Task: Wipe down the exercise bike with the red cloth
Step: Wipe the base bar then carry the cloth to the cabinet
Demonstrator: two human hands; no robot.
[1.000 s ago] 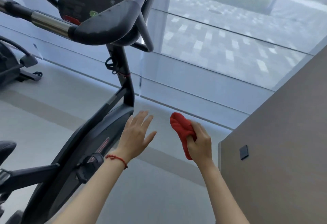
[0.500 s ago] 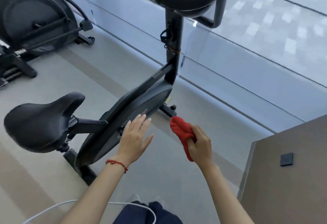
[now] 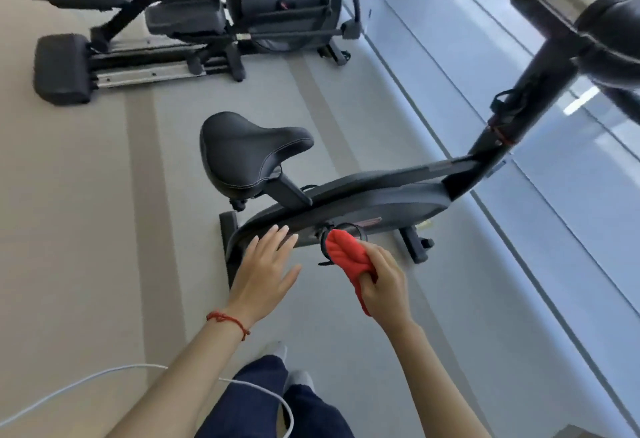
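Grey floor [image 3: 104, 229] surrounds the exercise bike [image 3: 363, 202]; right hand [image 3: 384, 285] grips the red cloth [image 3: 346, 254], left hand [image 3: 266, 264] flat-fingered.

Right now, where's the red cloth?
Head view, lower centre: the bunched red cloth sits gripped in the right hand, by the black exercise bike's pedal.

A smooth grey-beige floor [image 3: 86, 212] with darker lengthwise bands carries everything. The black upright exercise bike [image 3: 363, 202] stands on it near the long window-side edge, resting on its black rear crossbar foot [image 3: 228, 247] and front crossbar foot [image 3: 415, 243]. Well beyond it, toward the far end, stands a black elliptical trainer with silver rails [image 3: 194, 22]. The person's grey shoes [image 3: 298, 378] stand at the near edge.
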